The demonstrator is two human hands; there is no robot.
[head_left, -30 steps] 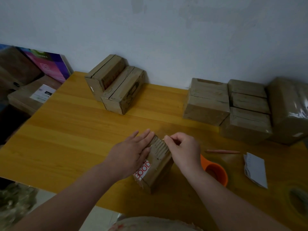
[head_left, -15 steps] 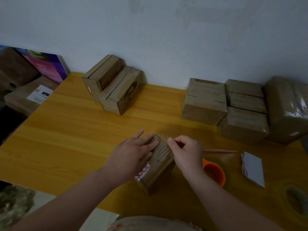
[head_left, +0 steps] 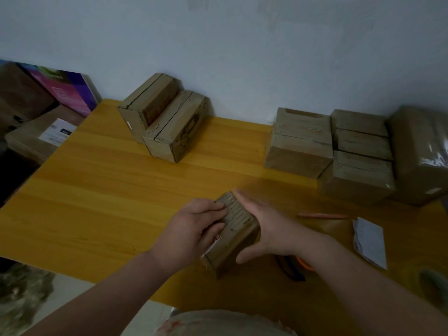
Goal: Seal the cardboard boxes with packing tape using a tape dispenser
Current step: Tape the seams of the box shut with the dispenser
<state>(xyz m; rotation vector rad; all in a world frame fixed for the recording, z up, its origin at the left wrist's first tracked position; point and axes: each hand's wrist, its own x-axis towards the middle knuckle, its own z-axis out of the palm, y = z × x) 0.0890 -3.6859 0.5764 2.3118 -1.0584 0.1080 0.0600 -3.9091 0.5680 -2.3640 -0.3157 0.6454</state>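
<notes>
**Small box held between both hands**

The small cardboard box [head_left: 236, 238] is seen standing on the yellow surface [head_left: 109, 202], near its front edge, and it is held from both sides. The left hand [head_left: 191, 229] is wrapped over the box's left flank, with its fingers bent onto the ribbed top face, so the box is gripped there. The right hand [head_left: 264, 221] is laid flat along the right side, with fingers straight and the thumb spread against the near face. It is pressed to the box, not curled round it. The tape dispenser [head_left: 294, 274], orange and dark blue, is largely hidden under the right forearm, just beside the box. A pencil [head_left: 322, 216] and a paper slip [head_left: 369, 241] are spotted further right. Two boxes [head_left: 164, 117] are lined up at the back by the wall [head_left: 242, 57], and a stack of boxes [head_left: 315, 146] is set at the back right.
</notes>
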